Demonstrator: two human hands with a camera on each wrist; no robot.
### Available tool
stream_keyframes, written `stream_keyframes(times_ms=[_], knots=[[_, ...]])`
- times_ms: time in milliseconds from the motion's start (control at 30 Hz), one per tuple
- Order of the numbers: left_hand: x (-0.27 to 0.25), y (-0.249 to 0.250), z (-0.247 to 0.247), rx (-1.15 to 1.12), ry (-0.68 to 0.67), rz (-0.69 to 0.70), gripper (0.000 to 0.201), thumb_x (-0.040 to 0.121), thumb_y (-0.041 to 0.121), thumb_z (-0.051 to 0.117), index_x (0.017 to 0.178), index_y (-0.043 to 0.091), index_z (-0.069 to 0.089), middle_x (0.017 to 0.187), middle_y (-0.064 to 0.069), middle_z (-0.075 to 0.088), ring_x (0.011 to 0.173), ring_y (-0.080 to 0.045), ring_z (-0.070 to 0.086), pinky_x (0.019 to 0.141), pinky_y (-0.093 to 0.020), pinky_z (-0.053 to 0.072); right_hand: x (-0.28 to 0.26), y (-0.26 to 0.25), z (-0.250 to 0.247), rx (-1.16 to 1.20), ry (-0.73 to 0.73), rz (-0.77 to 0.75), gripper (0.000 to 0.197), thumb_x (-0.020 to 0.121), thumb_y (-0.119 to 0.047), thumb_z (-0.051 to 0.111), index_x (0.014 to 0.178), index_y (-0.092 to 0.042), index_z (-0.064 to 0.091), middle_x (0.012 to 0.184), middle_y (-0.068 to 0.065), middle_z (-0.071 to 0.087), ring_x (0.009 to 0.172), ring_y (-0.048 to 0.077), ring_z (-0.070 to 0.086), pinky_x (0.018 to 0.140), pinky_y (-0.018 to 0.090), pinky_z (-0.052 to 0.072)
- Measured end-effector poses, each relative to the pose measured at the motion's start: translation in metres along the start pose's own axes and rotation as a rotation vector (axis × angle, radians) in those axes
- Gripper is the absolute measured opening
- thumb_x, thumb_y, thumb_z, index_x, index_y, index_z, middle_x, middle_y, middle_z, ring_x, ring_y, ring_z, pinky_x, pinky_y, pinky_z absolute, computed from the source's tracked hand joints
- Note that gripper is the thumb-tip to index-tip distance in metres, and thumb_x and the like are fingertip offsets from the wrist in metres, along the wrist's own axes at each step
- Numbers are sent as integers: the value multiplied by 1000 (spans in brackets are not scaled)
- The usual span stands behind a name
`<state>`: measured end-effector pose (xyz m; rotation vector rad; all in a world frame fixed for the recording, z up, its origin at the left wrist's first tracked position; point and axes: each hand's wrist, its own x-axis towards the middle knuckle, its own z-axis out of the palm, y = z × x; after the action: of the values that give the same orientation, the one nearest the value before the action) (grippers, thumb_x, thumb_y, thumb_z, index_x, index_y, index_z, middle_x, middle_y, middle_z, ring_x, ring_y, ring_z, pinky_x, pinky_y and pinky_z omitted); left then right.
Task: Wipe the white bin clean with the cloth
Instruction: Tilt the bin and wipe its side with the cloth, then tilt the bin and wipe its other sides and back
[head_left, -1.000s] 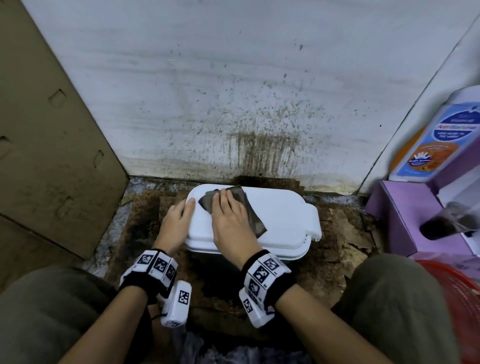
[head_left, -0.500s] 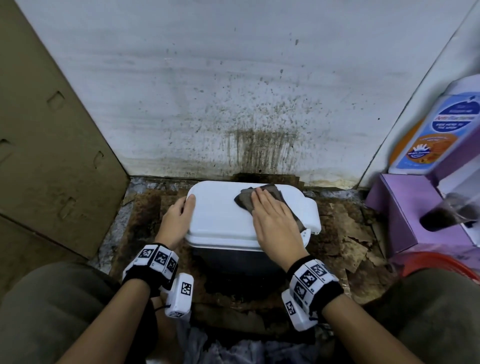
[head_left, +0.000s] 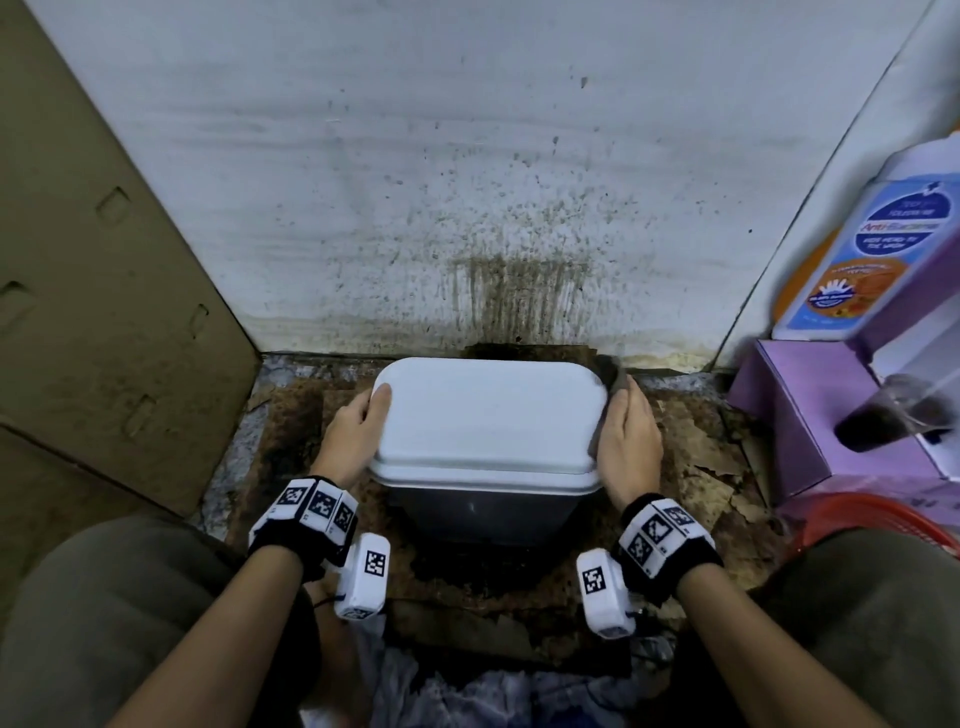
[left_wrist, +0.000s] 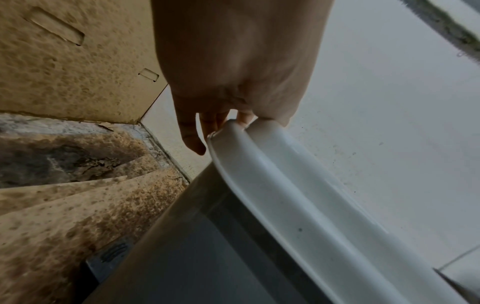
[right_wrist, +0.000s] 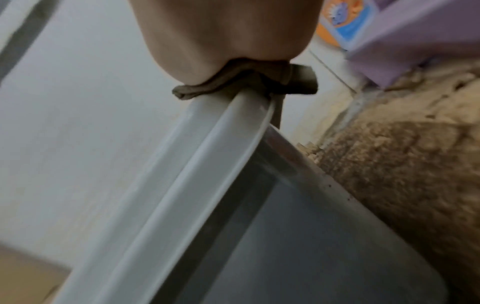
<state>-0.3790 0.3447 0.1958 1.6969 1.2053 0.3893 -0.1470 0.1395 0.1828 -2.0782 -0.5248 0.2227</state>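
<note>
White bin (head_left: 488, 415) sits on the stained floor between the two hands, its lid shut and its back edge near the spattered wall (head_left: 467, 182). Left hand (head_left: 353, 436) grips the lid's left rim, thumb on top; the left wrist view shows its fingers (left_wrist: 192, 131) hooked under that rim. Right hand (head_left: 628, 447) presses the dark cloth (head_left: 610, 371) flat against the lid's right end. Only the right wrist view shows the cloth (right_wrist: 244, 80) bunched over the rim edge.

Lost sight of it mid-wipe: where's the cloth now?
In the head view the cloth is at the bin lid's far right corner, pressed against its edge under the right hand.
</note>
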Motion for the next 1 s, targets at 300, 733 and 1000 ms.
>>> stream_keyframes(times_ms=[300,733,1000], knots=[[-4,17,1,454,183,-48,71,103,58,36,162,24,17,158,-20,29,142,-39,36,108,-52,36,8,11,0,384,3,226,54,100,-55,35,140,-24,56,129,0,65,124,24,56,109,43,42],[-32,86,51,399,-16,647,58,98,53,46,146,21,50,154,2,42,144,-16,36,116,-42,32,-19,-53,22,831,-220,161,25,105,-32,49,118,-27,70,118,2,74,115,25,67,105,54,48],[-19,80,30,502,57,585,78,83,75,35,142,26,48,153,6,39,144,-14,32,114,-40,25,-30,-88,38,1175,-526,398,39,108,-31,39,140,-15,56,131,13,67,119,30,66,99,45,54]])
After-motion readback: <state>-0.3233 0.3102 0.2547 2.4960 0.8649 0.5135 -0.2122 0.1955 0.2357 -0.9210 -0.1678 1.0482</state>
